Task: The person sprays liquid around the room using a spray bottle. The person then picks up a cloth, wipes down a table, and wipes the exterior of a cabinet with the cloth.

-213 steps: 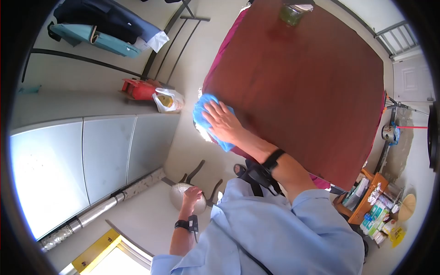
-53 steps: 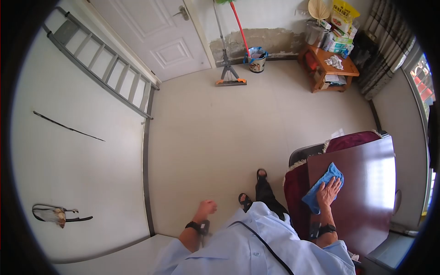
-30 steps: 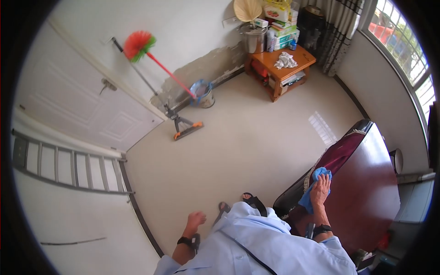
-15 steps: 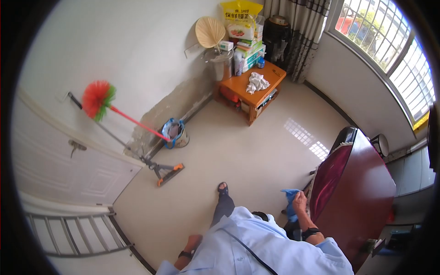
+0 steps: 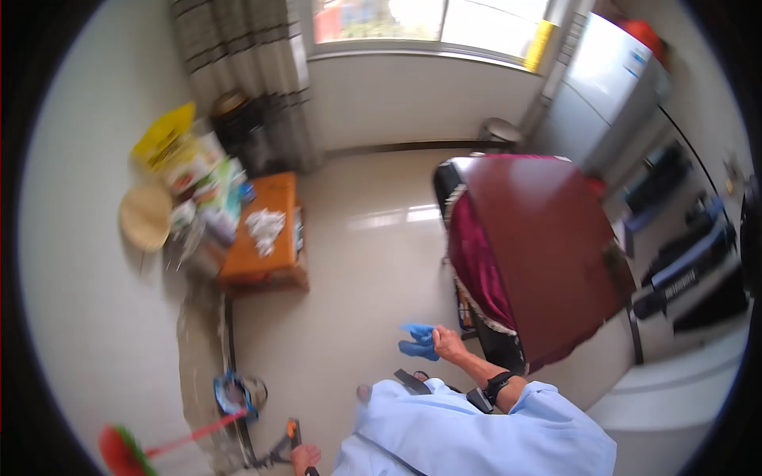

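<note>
partly, right hand's point(image 5: 449, 343) closed grip hides cloth point(image 5: 419, 349); blurred left hand point(image 5: 305, 456) hangs loose, empty.

The right hand point(image 5: 449, 345) grips (left hand point(image 5: 305, 458) low).

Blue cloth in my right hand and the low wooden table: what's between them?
In the head view, only bare, pale floor shows between the blue cloth and the low wooden table.
</note>
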`<action>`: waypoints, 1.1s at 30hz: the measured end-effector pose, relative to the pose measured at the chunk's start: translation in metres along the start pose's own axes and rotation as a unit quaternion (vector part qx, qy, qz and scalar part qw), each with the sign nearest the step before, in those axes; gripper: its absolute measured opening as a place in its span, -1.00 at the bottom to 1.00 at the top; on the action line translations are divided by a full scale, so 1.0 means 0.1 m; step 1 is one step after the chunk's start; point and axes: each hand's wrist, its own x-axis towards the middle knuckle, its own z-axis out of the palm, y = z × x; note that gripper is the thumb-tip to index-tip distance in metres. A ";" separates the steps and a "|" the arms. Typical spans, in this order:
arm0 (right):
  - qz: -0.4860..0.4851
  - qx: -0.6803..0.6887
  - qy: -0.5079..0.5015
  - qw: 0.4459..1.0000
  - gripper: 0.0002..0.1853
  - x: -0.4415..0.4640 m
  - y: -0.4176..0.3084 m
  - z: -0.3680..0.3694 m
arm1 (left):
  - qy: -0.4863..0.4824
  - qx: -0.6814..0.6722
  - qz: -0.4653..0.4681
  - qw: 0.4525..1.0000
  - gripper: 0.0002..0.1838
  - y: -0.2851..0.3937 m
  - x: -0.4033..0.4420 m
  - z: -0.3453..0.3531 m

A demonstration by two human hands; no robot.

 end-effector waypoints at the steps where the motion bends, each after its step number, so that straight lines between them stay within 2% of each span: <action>1: 0.025 -0.001 0.019 1.000 -0.68 -0.13 0.19 -0.01 | -0.035 0.051 -0.021 0.998 -0.62 0.32 -0.05 0.08; 2: 0.049 -0.001 0.037 0.998 -0.69 -0.28 0.40 -0.01 | -0.067 0.101 -0.043 0.992 -0.61 0.58 -0.01 0.18; 5: 0.152 0.037 0.108 0.982 -0.70 -0.82 0.88 -0.03 | -0.109 0.199 -0.027 0.974 -0.49 1.27 0.22 0.78; 8: 0.298 0.067 0.174 0.936 -0.73 -1.52 1.17 -0.06 | -0.138 0.288 0.022 0.947 -0.57 1.75 0.45 1.59; 10: 0.273 -0.082 0.096 0.954 -0.76 -1.98 1.68 0.18 | -0.155 0.327 0.051 0.931 -0.58 1.88 0.58 2.16; 12: 0.339 -0.105 0.101 0.929 -0.79 -2.46 2.09 0.51 | -0.179 0.361 0.075 0.912 -0.57 2.01 0.68 2.71; 14: 0.396 -0.100 0.127 0.904 -0.82 -2.92 2.16 0.64 | -0.212 0.397 0.090 0.888 -0.58 2.13 0.77 3.26; 15: 0.394 -0.134 0.121 0.901 -0.83 -3.14 2.22 0.72 | -0.228 0.401 0.101 0.882 -0.58 2.16 0.76 3.52; 16: 0.393 -0.166 0.116 0.897 -0.83 -3.28 2.21 0.74 | -0.246 0.405 0.112 0.874 -0.58 2.20 0.68 3.79; 18: 0.502 0.070 0.176 0.844 -0.81 -3.40 1.88 0.46 | -0.278 0.415 0.126 0.857 -0.58 2.24 0.58 4.20; 19: 0.552 0.194 0.215 0.782 -0.79 -3.48 1.64 0.29 | -0.297 0.426 0.125 0.846 -0.57 2.21 0.58 4.37; 20: 0.562 0.207 0.206 0.774 -0.78 -3.54 1.56 0.23 | -0.318 0.443 0.121 0.830 -0.57 2.18 0.57 4.61; 21: 0.572 0.221 0.197 0.765 -0.76 -3.59 1.53 0.28 | -0.306 0.440 0.097 0.839 -0.64 2.17 0.49 4.74; 23: 0.594 0.096 0.233 0.764 -0.75 -3.55 1.76 0.72 | -0.326 0.504 0.071 0.797 -0.65 2.15 0.39 5.08; 25: 0.593 0.075 0.276 0.752 -0.72 -3.40 1.73 0.91 | -0.343 0.563 0.052 0.750 -0.65 2.08 0.27 5.39; 28: 0.619 0.165 0.412 0.648 -0.67 -3.12 1.24 0.83 | -0.363 0.626 0.043 0.689 -0.66 2.02 0.22 5.74; 33: 0.653 0.160 0.440 0.595 -0.63 -2.99 0.47 1.31 | -0.387 0.681 0.049 0.620 -0.67 2.14 0.25 6.11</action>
